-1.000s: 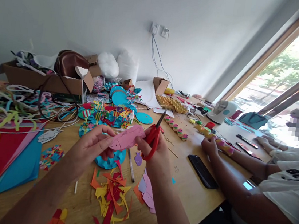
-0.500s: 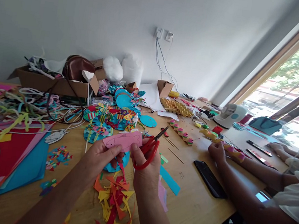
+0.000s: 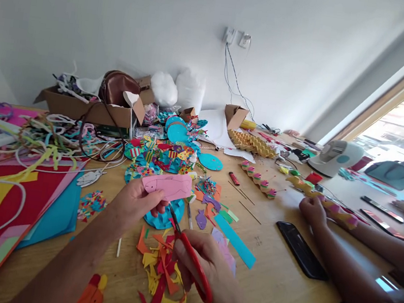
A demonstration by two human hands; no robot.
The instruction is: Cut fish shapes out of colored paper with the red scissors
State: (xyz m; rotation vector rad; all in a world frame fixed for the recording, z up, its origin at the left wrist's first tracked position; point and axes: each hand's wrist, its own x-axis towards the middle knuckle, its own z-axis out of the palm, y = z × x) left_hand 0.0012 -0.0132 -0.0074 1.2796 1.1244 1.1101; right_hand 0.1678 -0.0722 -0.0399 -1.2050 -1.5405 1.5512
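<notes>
Between the thumb and fingers of my left hand [image 3: 140, 198] is a strip of pink paper [image 3: 173, 186] with a fish outline drawn on it. My right hand [image 3: 206, 259] grips red-handled scissors [image 3: 193, 259], whose dark blades point up and left, just below the paper and apart from it. Under the scissors lies a heap of red, orange and yellow paper scraps [image 3: 160, 270]. A blue scalloped paper disc [image 3: 163, 216] sits behind my left fingers, partly hidden.
Coloured paper sheets [image 3: 47, 223] are stacked at left, with tangled cords [image 3: 50, 144] beyond them. Blue discs with paper fish [image 3: 164, 154] stand at centre. A black phone [image 3: 301, 249] lies at right, near another person's hand [image 3: 313, 213] on a painted egg-carton strip [image 3: 338, 214].
The scissors have come down from beside the paper to below it, their blades swinging toward the left. My right hand has let go of the paper's edge. The view has turned left.
</notes>
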